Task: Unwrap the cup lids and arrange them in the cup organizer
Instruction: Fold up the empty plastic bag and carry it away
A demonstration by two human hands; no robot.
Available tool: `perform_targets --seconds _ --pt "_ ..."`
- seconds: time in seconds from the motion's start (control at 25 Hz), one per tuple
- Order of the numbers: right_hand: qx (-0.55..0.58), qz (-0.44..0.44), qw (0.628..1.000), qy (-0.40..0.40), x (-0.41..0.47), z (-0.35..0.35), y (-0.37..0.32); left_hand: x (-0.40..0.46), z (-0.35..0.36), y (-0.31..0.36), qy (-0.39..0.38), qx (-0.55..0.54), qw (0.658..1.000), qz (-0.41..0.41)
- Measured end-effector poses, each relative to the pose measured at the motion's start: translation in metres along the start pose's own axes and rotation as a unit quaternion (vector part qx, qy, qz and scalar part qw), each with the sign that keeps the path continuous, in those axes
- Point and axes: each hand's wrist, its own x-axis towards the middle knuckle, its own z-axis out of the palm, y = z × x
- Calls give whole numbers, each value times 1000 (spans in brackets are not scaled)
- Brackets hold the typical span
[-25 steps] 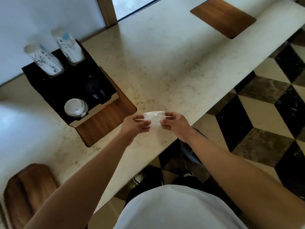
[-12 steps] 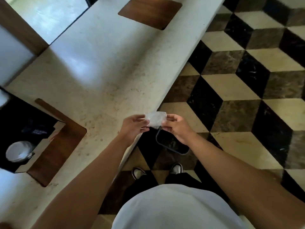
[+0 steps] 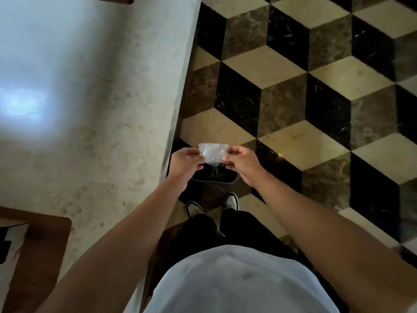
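Observation:
A small folded piece of clear plastic wrap (image 3: 212, 154) is held between both hands, off the counter's edge and above the floor. My left hand (image 3: 187, 161) pinches its left side and my right hand (image 3: 240, 162) pinches its right side. No lid is visible inside the wrap. Only a dark corner of the black cup organizer (image 3: 4, 245) shows at the far left edge, on a wooden board (image 3: 42, 245); its cups and lids are out of view.
The pale stone counter (image 3: 94, 123) fills the left half, its edge running diagonally down the middle. A black bin (image 3: 214, 176) sits on the patterned tile floor (image 3: 316, 91) directly beneath my hands, just ahead of my shoes.
The view has swung right, away from the organizer toward the floor. Both hands, still holding the wrap, have moved off the counter and now hover over the black bin.

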Motion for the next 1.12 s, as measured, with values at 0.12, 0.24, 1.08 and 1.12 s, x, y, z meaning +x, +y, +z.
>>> perform_targets --seconds 0.12,0.24,1.08,1.12 --pt "-22 14 999 36 28 -5 22 29 21 -20 14 53 999 -3" --pt "-46 30 997 61 76 -9 51 80 46 -53 31 89 995 -27" --pt "-235 70 969 37 445 30 339 407 134 -354 80 245 947 -190" --pt "-233 78 969 38 454 33 346 415 136 -361 72 248 946 -197"
